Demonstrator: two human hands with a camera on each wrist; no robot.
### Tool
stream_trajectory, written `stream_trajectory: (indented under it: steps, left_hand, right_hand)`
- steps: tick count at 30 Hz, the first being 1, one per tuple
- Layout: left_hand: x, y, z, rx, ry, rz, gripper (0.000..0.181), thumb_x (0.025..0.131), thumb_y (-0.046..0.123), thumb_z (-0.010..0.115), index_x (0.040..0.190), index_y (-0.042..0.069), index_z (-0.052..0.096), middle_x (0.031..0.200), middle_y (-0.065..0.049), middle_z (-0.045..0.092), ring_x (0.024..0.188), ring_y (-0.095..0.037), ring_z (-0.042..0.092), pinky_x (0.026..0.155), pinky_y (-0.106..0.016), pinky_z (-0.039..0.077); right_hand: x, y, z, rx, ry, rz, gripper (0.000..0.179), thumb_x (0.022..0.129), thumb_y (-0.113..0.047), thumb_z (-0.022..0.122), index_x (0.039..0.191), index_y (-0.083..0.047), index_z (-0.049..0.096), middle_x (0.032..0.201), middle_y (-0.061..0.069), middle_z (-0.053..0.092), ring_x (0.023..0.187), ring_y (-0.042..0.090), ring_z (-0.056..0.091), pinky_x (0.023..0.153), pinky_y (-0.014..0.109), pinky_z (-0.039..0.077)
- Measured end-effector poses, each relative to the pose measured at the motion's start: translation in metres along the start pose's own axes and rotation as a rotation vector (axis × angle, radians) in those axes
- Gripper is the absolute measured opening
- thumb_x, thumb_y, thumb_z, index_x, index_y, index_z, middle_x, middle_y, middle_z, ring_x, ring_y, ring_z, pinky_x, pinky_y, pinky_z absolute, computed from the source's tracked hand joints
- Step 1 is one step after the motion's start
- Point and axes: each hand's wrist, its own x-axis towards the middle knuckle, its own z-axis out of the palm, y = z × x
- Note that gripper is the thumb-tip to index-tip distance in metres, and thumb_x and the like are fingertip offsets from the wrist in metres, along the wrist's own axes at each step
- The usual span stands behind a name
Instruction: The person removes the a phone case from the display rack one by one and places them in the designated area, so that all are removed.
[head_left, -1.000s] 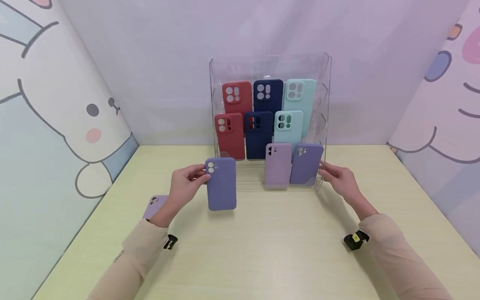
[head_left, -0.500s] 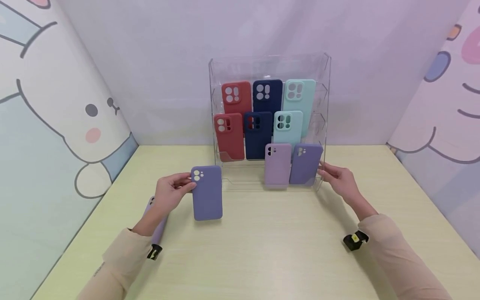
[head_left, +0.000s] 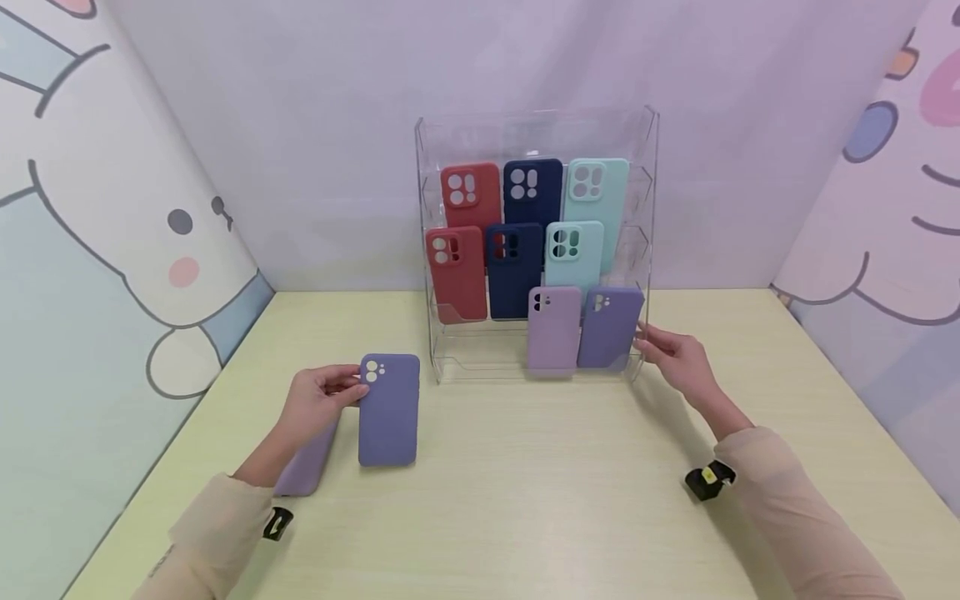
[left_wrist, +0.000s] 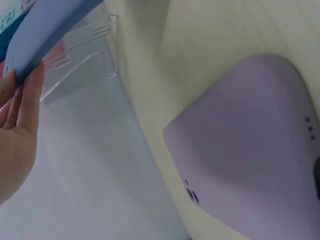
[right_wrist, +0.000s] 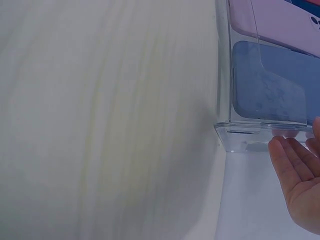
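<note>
In the head view my left hand [head_left: 311, 406] pinches a blue-purple phone case [head_left: 389, 417] by its upper left edge, holding it roughly upright over the table. The left wrist view shows the same case [left_wrist: 50, 32] between thumb and fingers. Under my left forearm a lilac phone case [left_wrist: 240, 145] lies on the table, partly hidden in the head view. My right hand [head_left: 677, 360] touches the right side of a clear acrylic display rack [head_left: 480, 367], its fingers [right_wrist: 287, 162] fairly straight against the panel. Beside it, a purple case [head_left: 610, 329] and a lilac case [head_left: 554, 332] stand in the bottom tier.
Higher on the rack stand two red cases [head_left: 457, 283], two navy cases [head_left: 515, 287] and two mint cases [head_left: 600, 196]. The rack is at the back of the pale wooden table [head_left: 525, 500], before a whitish backdrop [head_left: 337, 167]. Cartoon-printed panels [head_left: 105, 250] flank both sides.
My left hand has moved left and toward me with the blue-purple case, away from the rack. The lilac case under the forearm shows differently. My right hand stays at the rack's side.
</note>
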Motion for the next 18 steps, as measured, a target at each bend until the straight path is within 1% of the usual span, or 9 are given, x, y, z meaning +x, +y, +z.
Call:
stream_trajectory:
  steps: [3,6,13,18]
  left_hand:
    - [-0.002,-0.005,-0.004,0.021,-0.015,-0.019,0.033,0.079,-0.006,0.065,0.109,-0.018,0.056,0.085,-0.025,0.064,0.065,-0.008,0.064,0.062,-0.033,0.054]
    - [-0.003,-0.012,-0.007,0.027,-0.036,-0.042,0.033,0.08,-0.005,0.064,0.11,-0.018,0.055,0.085,-0.024,0.064,0.065,-0.007,0.063,0.062,-0.029,0.054]
    - [-0.003,-0.026,-0.015,-0.012,-0.083,-0.071,0.033,0.082,-0.006,0.062,0.11,-0.021,0.053,0.085,-0.025,0.063,0.066,-0.008,0.064,0.062,-0.032,0.054]
    - [-0.002,-0.034,-0.021,-0.021,-0.107,-0.119,0.034,0.083,-0.005,0.061,0.11,-0.023,0.051,0.085,-0.025,0.064,0.066,-0.008,0.064,0.062,-0.03,0.054]
  right_hand:
    - [0.0,0.0,0.0,-0.005,-0.001,-0.002,0.045,0.093,-0.022,0.054,0.128,0.005,0.047,0.115,0.021,0.057,0.087,0.005,0.062,0.069,0.009,0.046]
    - [-0.001,0.0,0.0,-0.004,-0.001,0.0,0.045,0.093,-0.022,0.054,0.128,0.005,0.047,0.115,0.021,0.057,0.085,-0.002,0.06,0.069,0.009,0.045]
    - [0.0,0.001,0.001,0.001,0.002,0.001,0.044,0.092,-0.021,0.055,0.127,0.005,0.048,0.114,0.021,0.057,0.083,-0.003,0.06,0.069,0.008,0.045]
    - [0.001,0.001,0.0,-0.001,0.0,-0.001,0.044,0.093,-0.021,0.054,0.128,0.004,0.047,0.115,0.021,0.057,0.085,-0.001,0.06,0.069,0.009,0.045]
